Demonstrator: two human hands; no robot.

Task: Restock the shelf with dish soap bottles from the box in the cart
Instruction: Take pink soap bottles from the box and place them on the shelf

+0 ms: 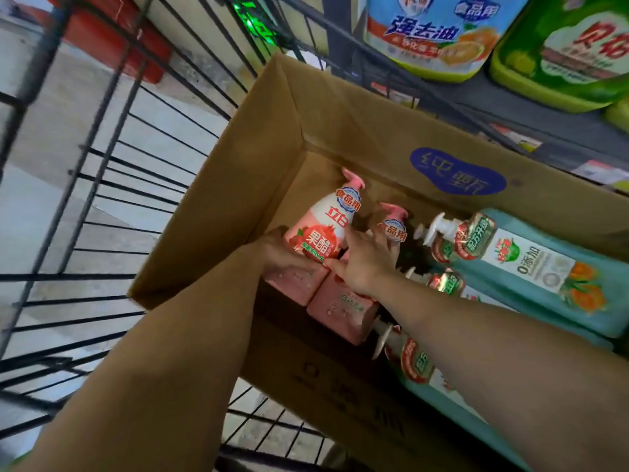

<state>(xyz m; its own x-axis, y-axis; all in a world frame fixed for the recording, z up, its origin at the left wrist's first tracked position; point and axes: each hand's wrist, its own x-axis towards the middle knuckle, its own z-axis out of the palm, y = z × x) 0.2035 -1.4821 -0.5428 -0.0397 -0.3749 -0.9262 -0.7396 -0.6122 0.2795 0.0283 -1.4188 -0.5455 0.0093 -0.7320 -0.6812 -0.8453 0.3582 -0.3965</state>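
Wire cart (85,185) standing at left, open cardboard box (265,131) sitting inside it, left hand (282,253) gripping a pink dish soap bottle (320,229), right hand (364,264) curling around a second pink bottle (391,226), teal bottles (531,264) lying alongside, shelf (510,107) at right.

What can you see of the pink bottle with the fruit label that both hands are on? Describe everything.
The pink bottle looks like plastic, white near the top, with a pink pump head and a red fruit label. It lies tilted in the cardboard box, pump pointing away. The left hand grips its lower body; the right hand touches its right side. It rests on another pink bottle.
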